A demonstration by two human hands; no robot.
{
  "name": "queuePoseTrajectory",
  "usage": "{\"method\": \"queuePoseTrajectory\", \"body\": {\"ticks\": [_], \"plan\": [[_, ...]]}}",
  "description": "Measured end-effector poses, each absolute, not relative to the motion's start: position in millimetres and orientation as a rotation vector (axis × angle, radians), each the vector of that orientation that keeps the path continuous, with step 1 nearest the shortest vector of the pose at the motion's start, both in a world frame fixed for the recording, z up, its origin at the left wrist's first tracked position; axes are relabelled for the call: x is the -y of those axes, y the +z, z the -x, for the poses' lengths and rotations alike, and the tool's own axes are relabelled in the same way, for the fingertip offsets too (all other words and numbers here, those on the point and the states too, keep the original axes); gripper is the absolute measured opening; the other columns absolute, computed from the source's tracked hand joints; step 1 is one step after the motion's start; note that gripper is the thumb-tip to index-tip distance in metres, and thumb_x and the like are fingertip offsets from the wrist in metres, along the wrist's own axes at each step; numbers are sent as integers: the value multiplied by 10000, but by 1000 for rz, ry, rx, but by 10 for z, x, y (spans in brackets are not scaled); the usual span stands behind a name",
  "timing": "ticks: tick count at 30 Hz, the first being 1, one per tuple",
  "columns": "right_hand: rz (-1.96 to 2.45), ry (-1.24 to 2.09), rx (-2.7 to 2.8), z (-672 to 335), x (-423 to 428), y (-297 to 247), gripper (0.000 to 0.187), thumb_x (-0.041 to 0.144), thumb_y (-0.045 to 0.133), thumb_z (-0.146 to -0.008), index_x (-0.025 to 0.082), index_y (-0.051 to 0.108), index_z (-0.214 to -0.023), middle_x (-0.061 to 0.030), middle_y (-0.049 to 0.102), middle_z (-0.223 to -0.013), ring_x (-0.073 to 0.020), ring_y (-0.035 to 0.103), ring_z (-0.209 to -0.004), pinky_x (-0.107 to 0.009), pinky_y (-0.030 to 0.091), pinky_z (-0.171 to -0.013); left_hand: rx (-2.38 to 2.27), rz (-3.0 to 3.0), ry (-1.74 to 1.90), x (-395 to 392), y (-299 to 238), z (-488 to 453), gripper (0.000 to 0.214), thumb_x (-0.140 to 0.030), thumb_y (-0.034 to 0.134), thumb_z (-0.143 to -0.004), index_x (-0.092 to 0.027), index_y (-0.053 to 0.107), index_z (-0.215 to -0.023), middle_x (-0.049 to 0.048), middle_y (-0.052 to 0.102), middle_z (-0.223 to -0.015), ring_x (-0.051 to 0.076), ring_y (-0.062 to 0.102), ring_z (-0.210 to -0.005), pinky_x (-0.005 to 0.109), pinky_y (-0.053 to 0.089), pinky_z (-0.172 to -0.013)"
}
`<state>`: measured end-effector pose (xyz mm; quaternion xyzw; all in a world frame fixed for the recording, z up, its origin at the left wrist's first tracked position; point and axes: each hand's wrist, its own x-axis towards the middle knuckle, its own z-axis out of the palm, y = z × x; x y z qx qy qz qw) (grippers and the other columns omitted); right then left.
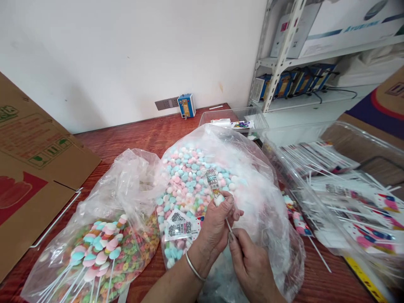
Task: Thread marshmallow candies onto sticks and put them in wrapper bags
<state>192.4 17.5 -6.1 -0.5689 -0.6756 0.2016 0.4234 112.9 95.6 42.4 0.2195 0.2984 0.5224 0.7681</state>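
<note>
Over a big clear bag [268, 185] of pastel candies, my left hand [214, 223] is closed around the lower end of a printed plastic wrapper [212, 182]. A white candy shows at the wrapper's mouth, partly hidden by my fingers. From it a thin white stick [228, 225] runs down to my right hand [251, 259], whose thumb and fingers pinch it. Several loose printed wrappers [181, 227] lie on the bag below my left wrist. To the left, candy skewers [99, 248] on white sticks rest on a second bag [129, 176] that holds ring-shaped gummies.
Clear bins [315, 185] at the right hold wrapped skewers. One wrapped skewer [301, 223] lies beside them on the red-brown table [132, 136]. A cardboard box [38, 168] stands at left. A small blue device [187, 105] sits against the wall, near a metal shelf [280, 63].
</note>
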Motion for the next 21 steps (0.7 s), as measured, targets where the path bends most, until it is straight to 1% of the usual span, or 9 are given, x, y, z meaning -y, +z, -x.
{"method": "queuePoseTrajectory", "body": {"ticks": [2, 4, 7, 9, 12, 15, 17, 19, 21], "plan": [[1454, 579, 1627, -1925, -188, -26, 189, 255, 368, -982, 213, 486, -840, 16, 591, -608, -163, 602, -498, -250, 409, -479, -659, -512, 1123, -921, 384, -1123, 333, -264, 736, -786, -165, 553, -1046, -56, 550, -664, 74, 550, -614, 293, 473, -812], [1483, 655, 1548, -1924, -187, 1, 192, 267, 367, -979, 209, 488, -843, 8, 598, -632, -164, 602, -525, -253, 418, -500, -664, -553, 1075, -870, 343, -1093, 404, -245, 754, -767, -183, 552, -1111, -3, 615, -867, 104, 604, -745, 281, 469, -798], [1505, 774, 1461, -1931, -129, 43, 191, 275, 379, -972, 205, 491, -834, -2, 608, -691, -160, 601, -591, -249, 435, -542, -698, -594, 1000, -784, 281, -986, 458, -224, 743, -773, -226, 543, -1185, 46, 601, -1111, 129, 614, -844, 264, 467, -752], [1465, 869, 1473, -1953, -54, 73, 207, 275, 381, -975, 208, 493, -814, 12, 589, -680, -148, 583, -590, -236, 432, -541, -737, -612, 964, -727, 243, -884, 416, -231, 722, -793, -228, 561, -1178, 49, 604, -1104, 124, 607, -828, 254, 460, -735], [1424, 935, 1529, -2024, 63, 88, 252, 267, 375, -994, 210, 506, -786, 38, 547, -626, -124, 545, -536, -216, 412, -504, -791, -642, 897, -622, 187, -737, 309, -246, 714, -800, -188, 618, -1088, 40, 619, -1006, 104, 583, -779, 236, 441, -739], [1491, 713, 1554, -2105, 114, 36, 134, 229, 436, -980, 188, 562, -964, 9, 618, -740, -135, 599, -618, -228, 456, -577, -850, -680, 819, -475, 137, -656, 255, -262, 709, -807, -169, 645, -1036, 29, 625, -937, 87, 537, -719, 210, 412, -689], [1493, 538, 1625, -2129, 108, -22, 168, 208, 484, -959, 166, 557, -1105, -33, 658, -848, -160, 636, -709, -254, 486, -641, -881, -726, 766, -374, 115, -644, 230, -281, 696, -819, -163, 653, -1011, 10, 612, -858, 82, 499, -677, 203, 394, -647], [1483, 416, 1715, -2126, 88, -67, 194, 196, 504, -952, 148, 563, -1131, -54, 667, -851, -180, 646, -726, -280, 498, -652, -919, -790, 744, -296, 105, -648, 242, -301, 673, -837, -167, 654, -1038, -8, 594, -795, 86, 479, -660, 205, 397, -643], [1494, 306, 1782, -2112, 71, -86, 177, 186, 510, -953, 133, 580, -1107, -58, 670, -802, -193, 645, -697, -303, 499, -636, -961, -865, 732, -254, 97, -651, 312, -316, 648, -856, -188, 631, -1140, -2, 617, -831, 98, 492, -686, 217, 422, -672]]}}
